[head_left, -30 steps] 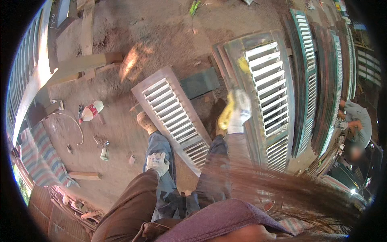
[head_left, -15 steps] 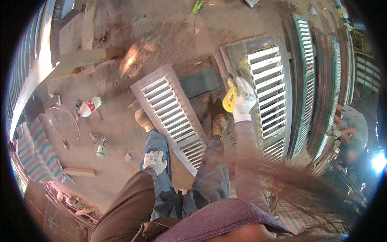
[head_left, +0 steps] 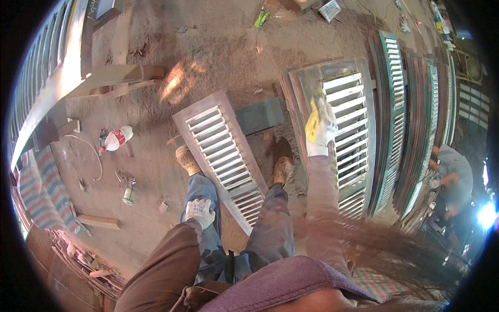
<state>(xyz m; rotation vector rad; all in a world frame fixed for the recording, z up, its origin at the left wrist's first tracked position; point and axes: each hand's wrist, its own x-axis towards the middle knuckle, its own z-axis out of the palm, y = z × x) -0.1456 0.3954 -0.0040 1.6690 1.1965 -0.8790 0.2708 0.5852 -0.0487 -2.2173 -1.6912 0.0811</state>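
Observation:
My right hand (head_left: 324, 132), in a white work glove, is closed around a yellow hand tool (head_left: 313, 122). It reaches over the left side rail of a grey-brown louvered shutter (head_left: 351, 136) with pale slats, and the tool overlaps that rail. The tool's working end is hidden or too blurred to tell. My left hand (head_left: 200, 212), also gloved in white, lies over my left leg near the knee, fingers spread and holding nothing. Between my feet another louvered shutter (head_left: 224, 143) leans at a slant, its upper end near a dark green board (head_left: 260, 116).
Several more shutters (head_left: 395, 104) stand stacked on edge at the right. Beyond them a co-worker (head_left: 455, 171) bends near a bright light. On the dirt floor at left are a red-and-white bag (head_left: 115, 139), a glass jar (head_left: 129, 195), a wood offcut (head_left: 99, 222) and a striped sheet (head_left: 47, 187).
My right hand has moved slightly up along the shutter rail, and the yellow tool has swung from beyond the rail's left edge to over it. The left hand stays put.

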